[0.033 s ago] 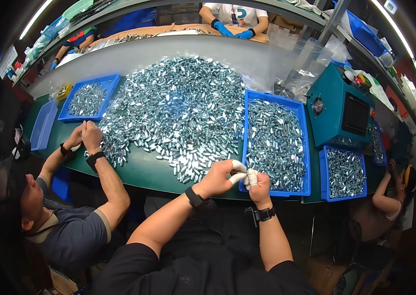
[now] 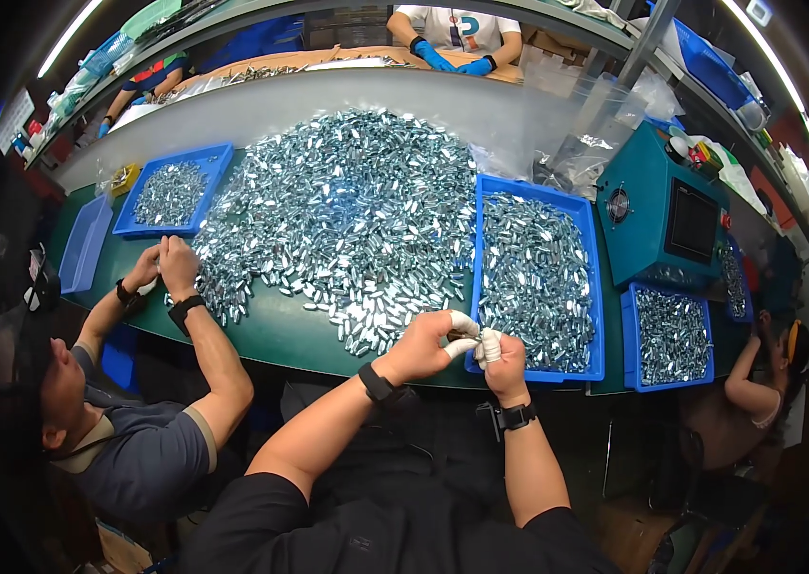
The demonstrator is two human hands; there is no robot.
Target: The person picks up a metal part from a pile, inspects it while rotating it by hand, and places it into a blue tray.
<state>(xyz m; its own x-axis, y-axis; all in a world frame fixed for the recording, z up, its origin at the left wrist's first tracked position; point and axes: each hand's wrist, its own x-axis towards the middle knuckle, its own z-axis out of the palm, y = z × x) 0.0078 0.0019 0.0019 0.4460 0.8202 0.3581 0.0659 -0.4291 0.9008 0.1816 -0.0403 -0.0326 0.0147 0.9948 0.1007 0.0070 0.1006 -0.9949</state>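
Shows no clear change, keeps left hand [image 2: 422,346] and right hand [image 2: 506,364] together, can't tell grip contents, with metal pieces [image 2: 342,210] beyond, likely mid-handling.

Apparently held piece [image 2: 463,335], mostly hidden

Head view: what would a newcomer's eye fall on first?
Probably the big heap of shiny silvery pieces across the middle of the green table. Right of it, a blue tray holds many similar pieces. By the tray's near left corner, the wearer's left hand and right hand come together, with white-wrapped fingers.
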